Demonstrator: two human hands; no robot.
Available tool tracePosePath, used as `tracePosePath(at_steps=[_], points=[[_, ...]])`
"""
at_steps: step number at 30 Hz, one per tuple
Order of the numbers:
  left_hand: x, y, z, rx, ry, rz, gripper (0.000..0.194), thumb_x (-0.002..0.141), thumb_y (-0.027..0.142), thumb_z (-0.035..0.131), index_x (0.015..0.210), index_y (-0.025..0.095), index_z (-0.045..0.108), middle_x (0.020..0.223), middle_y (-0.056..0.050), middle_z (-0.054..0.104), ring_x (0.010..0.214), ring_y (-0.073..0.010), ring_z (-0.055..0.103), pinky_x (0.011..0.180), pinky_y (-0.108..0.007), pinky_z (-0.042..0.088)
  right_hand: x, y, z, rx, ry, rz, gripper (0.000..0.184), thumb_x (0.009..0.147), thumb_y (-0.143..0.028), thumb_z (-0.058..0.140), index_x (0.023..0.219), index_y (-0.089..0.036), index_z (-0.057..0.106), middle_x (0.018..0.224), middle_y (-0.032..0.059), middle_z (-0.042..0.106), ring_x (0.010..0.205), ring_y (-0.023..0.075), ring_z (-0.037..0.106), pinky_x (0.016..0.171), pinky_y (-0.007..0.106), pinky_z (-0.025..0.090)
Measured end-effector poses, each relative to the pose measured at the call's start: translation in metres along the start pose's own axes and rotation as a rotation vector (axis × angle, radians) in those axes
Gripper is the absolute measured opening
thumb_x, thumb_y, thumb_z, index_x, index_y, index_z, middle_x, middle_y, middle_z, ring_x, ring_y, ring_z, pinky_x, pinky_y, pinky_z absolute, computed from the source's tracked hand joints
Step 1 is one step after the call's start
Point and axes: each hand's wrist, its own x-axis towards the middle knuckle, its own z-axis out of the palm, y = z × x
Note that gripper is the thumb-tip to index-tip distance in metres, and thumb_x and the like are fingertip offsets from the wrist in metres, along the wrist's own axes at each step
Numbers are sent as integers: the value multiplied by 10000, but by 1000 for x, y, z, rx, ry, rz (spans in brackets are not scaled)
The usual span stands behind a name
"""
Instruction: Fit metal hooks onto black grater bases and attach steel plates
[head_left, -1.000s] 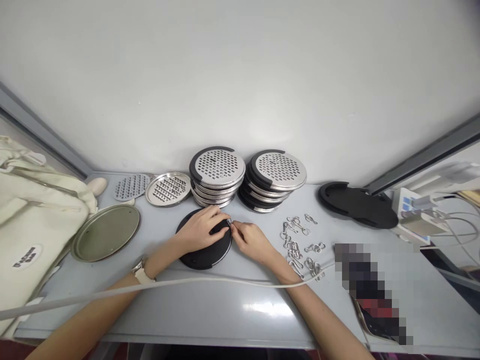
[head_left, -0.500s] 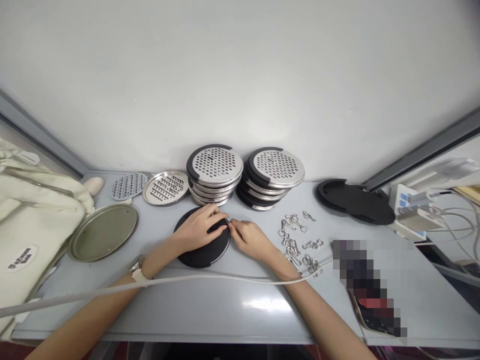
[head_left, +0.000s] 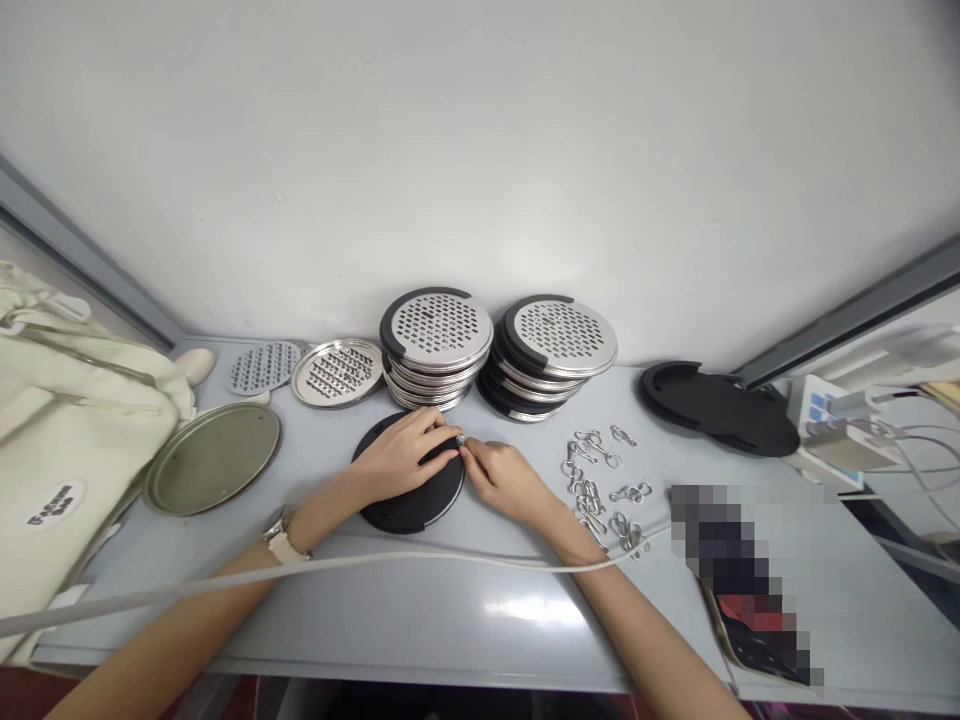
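A black round grater base [head_left: 412,510] lies flat on the table, with a thin metallic line along its right edge. Across its top rests my left hand [head_left: 405,450], holding it, the thumb and index finger reaching to its right edge. My right hand [head_left: 506,478] is closed in a pinch at that same edge, on a small metal clip [head_left: 461,440] mostly covered by the fingertips. Whether the clip passes through the base cannot be made out. Right of my right hand lie several loose metal clips with rings [head_left: 589,495].
Two stacks of round graters [head_left: 442,330] [head_left: 564,335] stand by the wall. Left are a grater disc [head_left: 264,368], a rimmed grater [head_left: 337,373], an olive lid [head_left: 214,460] and a cream bag [head_left: 82,430]. Right are black bases [head_left: 720,410] and a power strip [head_left: 817,405]. A white cable [head_left: 360,562] crosses my forearms.
Both hands stay at the base's right edge, with only slight finger movement around the clip. The whole view shifts a little; the other objects keep their places.
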Motion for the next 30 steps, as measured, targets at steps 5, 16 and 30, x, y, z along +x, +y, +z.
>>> tracePosePath(at_steps=[5, 16, 30], points=[[0, 1, -1, -6, 2, 2, 269, 935, 237, 477, 1189, 185, 546, 1010, -73, 540, 959, -193, 535, 891, -343, 462, 1, 1, 0, 12, -1, 23, 296, 1006, -281, 259, 995, -169, 533, 756, 56, 671, 645, 162, 611, 606, 245, 338], [2, -2, 1, 0, -42, 29, 228, 934, 211, 480, 1148, 170, 547, 1099, -61, 603, 1050, -200, 520, 970, -369, 411, 1, 1, -1, 145, 28, 27, 254, 979, -273, 315, 883, -192, 535, 699, 26, 629, 588, 138, 557, 585, 227, 335], [1, 0, 0, 10, -56, 24, 241, 944, 228, 452, 1160, 176, 545, 1096, -68, 614, 1040, -207, 530, 946, -364, 391, 2, 1, -6, 151, -31, 35, 152, 904, -213, 381, 824, -189, 509, 665, 9, 585, 584, 131, 515, 586, 225, 310]])
